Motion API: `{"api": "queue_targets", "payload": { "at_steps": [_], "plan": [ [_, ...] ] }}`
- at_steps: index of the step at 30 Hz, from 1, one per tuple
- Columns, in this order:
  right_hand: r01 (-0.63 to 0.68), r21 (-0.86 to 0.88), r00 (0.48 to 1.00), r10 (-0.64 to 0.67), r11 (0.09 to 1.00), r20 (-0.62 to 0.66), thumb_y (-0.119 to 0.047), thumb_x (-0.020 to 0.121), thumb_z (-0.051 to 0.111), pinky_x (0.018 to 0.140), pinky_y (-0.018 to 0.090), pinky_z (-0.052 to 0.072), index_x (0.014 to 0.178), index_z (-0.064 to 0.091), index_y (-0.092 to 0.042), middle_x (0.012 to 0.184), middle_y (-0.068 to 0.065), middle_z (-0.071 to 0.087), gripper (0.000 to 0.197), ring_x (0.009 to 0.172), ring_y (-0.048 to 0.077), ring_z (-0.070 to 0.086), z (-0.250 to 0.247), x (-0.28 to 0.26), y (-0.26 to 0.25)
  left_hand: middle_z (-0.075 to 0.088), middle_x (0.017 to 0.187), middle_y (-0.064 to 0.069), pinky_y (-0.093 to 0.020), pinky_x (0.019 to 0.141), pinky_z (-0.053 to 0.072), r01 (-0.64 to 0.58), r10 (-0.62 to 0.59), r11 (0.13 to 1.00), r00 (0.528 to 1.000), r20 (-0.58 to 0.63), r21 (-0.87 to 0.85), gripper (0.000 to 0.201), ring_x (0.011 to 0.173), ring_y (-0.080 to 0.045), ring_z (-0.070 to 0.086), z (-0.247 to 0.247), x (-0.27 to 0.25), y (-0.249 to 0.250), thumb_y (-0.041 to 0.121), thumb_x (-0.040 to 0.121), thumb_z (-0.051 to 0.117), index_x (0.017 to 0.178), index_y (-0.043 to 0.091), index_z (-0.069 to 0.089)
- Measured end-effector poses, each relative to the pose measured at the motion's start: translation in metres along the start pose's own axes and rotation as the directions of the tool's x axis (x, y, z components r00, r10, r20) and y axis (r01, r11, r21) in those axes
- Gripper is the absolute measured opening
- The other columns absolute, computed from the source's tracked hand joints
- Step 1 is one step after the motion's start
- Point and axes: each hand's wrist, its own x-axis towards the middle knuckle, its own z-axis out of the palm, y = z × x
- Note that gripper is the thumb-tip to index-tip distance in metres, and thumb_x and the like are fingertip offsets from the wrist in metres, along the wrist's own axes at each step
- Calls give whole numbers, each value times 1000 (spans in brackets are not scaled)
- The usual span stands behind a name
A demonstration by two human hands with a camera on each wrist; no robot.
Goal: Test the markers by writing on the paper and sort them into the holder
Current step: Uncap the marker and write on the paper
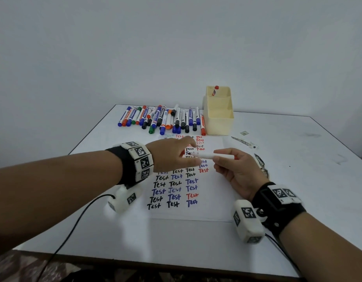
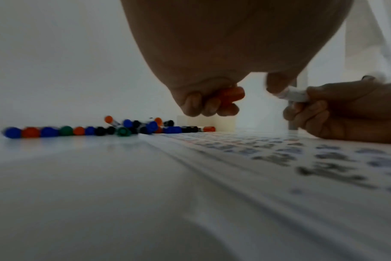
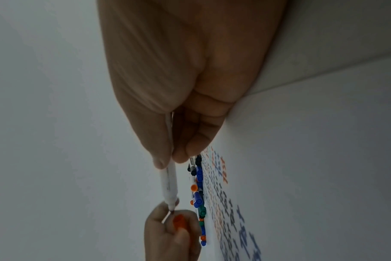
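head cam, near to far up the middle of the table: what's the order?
Table edge → paper → right hand gripping the white marker → loose markers → holder, one marker in its far compartment.

White table [image 1: 298, 180] with dark smudges on its right side [image 1: 338, 159], small paper scrap [image 1: 244, 133] near the far edge, black cable [image 1: 74, 226] trailing off the front, plain grey wall [image 1: 176, 47] behind.
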Motion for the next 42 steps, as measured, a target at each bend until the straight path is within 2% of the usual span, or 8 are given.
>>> {"api": "queue_targets", "payload": {
  "at_steps": [5, 10, 15, 21, 29, 33, 39, 42],
  "plan": [
    [-2, 36, 999, 3, 999, -43, 5, 82, 75, 68, 24, 59, 97, 73, -1, 80, 11, 70, 17, 69, 19, 66, -1, 3, 1, 60, 87, -3, -25, 59, 53, 140, -141, 990, 987, -71, -9, 19, 66, -12, 57, -7, -12, -51, 18, 104, 43, 122, 20, 37],
    [-9, 41, 999, 10, 999, -36, 0, 73, 78, 69, 24, 59, 98, 73, -3, 79, 10, 72, 26, 70, 18, 68, 0, 3, -1, 58, 95, 9, -17, 64, 44, 290, -276, 951, 953, -126, 110, 34, 79, -3, 58, -23, -21, -105, 5, 98, 55, 122, 24, 38],
    [-4, 38, 1000, 5, 999, -19, -3, 70, 78, 68, 23, 59, 98, 72, -3, 76, 8, 71, 29, 68, 17, 67, -1, 3, -1, 61, 104, 12, -20, 81, 38, 299, -281, 941, 951, -126, 158, 14, 97, -12, 59, -31, -26, -129, 18, 97, 61, 107, 28, 61],
    [-7, 31, 1000, 7, 999, -20, -1, 72, 76, 66, 22, 59, 97, 71, -4, 77, 9, 69, 26, 66, 18, 66, 0, 4, 0, 64, 111, -3, -32, 93, 45, 308, -296, 919, 951, -85, 245, 23, 105, -20, 57, -32, -25, -130, 23, 96, 60, 115, 20, 71],
    [0, 25, 1000, 0, 1000, -26, 4, 77, 73, 67, 22, 59, 101, 70, -3, 75, 7, 69, 26, 65, 16, 66, -1, 6, 1, 57, 134, -3, -31, 104, 40, 369, -361, 902, 929, -75, 224, 45, 123, -20, 52, -29, -22, -133, 33, 97, 61, 140, 22, 55],
    [3, 37, 1000, -2, 999, -29, 1, 73, 75, 66, 23, 59, 96, 71, -4, 76, 9, 66, 24, 66, 17, 65, -3, 6, 2, 46, 150, 0, -40, 115, 35, 380, -371, 900, 925, -83, 213, 71, 138, -22, 42, -27, -25, -128, 51, 95, 58, 155, 24, 31],
    [9, 1, 1000, -9, 1000, -3, -1, 80, 73, 75, 27, 61, 103, 69, 2, 96, 15, 76, 24, 82, 21, 71, -3, 4, 1, 29, 160, 0, -42, 118, 30, 171, -166, 952, 985, -38, 255, 85, 146, -18, 27, -17, -33, -91, 71, 91, 45, 158, 24, 21],
    [8, 0, 1000, -8, 1000, 19, 3, 93, 64, 76, 29, 62, 107, 65, 4, 112, 22, 75, 14, 86, 25, 72, -3, 2, 0, 6, 167, 8, -40, 122, 9, 80, -108, 962, 989, 96, 262, 92, 153, -10, -3, -8, -35, -71, 77, 88, 40, 160, 27, 12]
  ]
}}
